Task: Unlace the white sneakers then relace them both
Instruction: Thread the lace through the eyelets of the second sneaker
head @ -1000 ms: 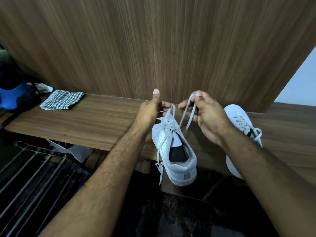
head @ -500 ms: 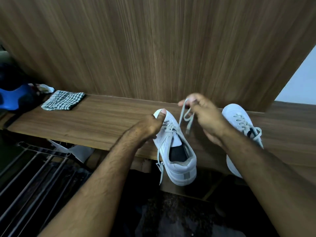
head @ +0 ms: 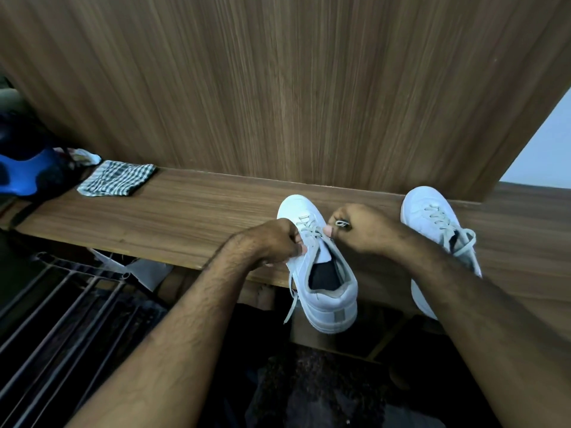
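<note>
Bench [head: 185, 217]: 2 sneakers [head: 318, 273], 2 hands [head: 272, 242].

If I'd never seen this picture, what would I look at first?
Two hands meet in the middle over a white sneaker whose heel sticks out past the edge of a wooden shelf. The left hand pinches its side by the laces, and the right hand holds a bit of lace. A second sneaker, laced up, waits to the right, and a checked cloth lies far left.
</note>
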A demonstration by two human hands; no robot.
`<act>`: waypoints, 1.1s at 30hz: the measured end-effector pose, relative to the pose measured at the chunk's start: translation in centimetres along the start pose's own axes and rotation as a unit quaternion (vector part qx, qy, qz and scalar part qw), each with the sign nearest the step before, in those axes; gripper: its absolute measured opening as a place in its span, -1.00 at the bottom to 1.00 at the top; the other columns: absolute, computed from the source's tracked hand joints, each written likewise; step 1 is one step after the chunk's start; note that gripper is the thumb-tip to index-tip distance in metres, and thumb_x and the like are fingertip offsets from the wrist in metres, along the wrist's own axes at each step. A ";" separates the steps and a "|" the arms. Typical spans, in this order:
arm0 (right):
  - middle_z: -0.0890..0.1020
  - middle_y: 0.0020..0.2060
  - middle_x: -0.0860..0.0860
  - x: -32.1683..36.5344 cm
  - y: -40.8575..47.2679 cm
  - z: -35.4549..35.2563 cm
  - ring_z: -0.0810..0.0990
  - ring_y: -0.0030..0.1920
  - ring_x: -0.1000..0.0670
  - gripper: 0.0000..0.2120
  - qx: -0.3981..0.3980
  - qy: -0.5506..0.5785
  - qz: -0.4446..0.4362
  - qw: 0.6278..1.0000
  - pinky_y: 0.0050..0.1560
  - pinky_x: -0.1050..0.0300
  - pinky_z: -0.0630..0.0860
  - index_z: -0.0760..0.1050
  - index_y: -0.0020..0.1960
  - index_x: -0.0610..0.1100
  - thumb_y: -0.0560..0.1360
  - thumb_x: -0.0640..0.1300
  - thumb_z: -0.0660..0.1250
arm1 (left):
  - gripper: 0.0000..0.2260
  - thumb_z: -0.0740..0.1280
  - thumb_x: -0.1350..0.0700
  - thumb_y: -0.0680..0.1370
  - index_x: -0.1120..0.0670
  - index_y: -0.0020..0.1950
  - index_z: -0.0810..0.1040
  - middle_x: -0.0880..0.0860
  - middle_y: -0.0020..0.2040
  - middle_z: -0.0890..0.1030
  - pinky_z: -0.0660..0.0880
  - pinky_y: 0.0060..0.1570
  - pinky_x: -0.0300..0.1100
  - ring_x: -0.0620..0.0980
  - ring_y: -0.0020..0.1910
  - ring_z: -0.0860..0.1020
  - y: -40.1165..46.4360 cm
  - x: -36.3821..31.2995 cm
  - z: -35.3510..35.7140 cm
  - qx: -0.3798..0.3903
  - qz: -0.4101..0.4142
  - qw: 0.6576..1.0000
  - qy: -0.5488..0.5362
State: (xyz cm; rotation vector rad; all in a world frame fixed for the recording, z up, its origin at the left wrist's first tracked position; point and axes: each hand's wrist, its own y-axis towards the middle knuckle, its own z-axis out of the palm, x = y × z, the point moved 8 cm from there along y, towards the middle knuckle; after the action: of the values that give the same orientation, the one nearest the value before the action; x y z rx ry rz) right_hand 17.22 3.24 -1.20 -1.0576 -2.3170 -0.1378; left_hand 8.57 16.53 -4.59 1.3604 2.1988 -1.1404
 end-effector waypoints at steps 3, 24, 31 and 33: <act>0.62 -0.07 0.08 -0.1 -0.2 0.3 0.54 -0.06 0.03 -0.93 -0.003 -0.035 -0.007 0.999 -0.11 0.12 0.40 0.55 0.04 -0.04 0.58 -0.07 0.39 | -0.82 0.38 0.09 0.55 0.19 0.03 0.63 0.09 -0.14 0.63 0.47 -0.20 -0.10 0.05 -0.17 0.55 0.0 -0.1 -0.1 0.002 -0.009 1.000 0.020; 0.63 -0.37 0.04 1.1 -1.5 -4.2 0.54 -0.36 0.07 -0.89 -0.141 0.500 -0.045 0.853 -0.24 0.25 0.52 0.56 0.08 -0.26 0.63 -0.22 0.33 | -0.25 -0.05 -0.36 0.65 0.26 0.43 0.42 0.16 -0.30 0.61 0.52 -0.25 -0.17 0.05 -0.28 0.60 -1.0 -7.2 -0.7 0.033 0.185 0.825 -0.533; 0.49 -0.37 0.02 -0.1 -1.2 -3.6 0.43 -0.37 0.11 -0.93 -0.145 0.502 0.008 0.853 -0.41 0.36 0.42 0.58 -0.02 -0.14 0.61 -0.24 0.34 | -0.38 0.10 -0.35 0.62 0.03 0.49 0.46 0.05 0.43 0.49 0.52 0.10 -0.07 -0.03 0.24 0.53 -1.4 -5.2 -5.0 -0.088 0.239 0.696 -0.671; 0.50 -0.37 0.03 0.0 -1.2 -3.4 0.43 -0.38 0.11 -0.95 -0.139 0.491 0.015 0.860 -0.39 0.35 0.40 0.60 0.00 -0.12 0.61 -0.19 0.36 | -0.43 0.12 -0.31 0.64 -0.03 0.56 0.37 -0.05 0.44 0.37 0.55 0.11 -0.27 -0.29 0.21 0.53 -1.9 -5.4 -5.0 -0.150 0.218 0.749 -0.607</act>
State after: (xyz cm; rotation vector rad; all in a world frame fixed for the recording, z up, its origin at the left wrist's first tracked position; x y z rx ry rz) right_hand 17.89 1.33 1.81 -0.8488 -1.3576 -0.8158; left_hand 10.29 16.64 2.78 0.5666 0.9571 -0.9583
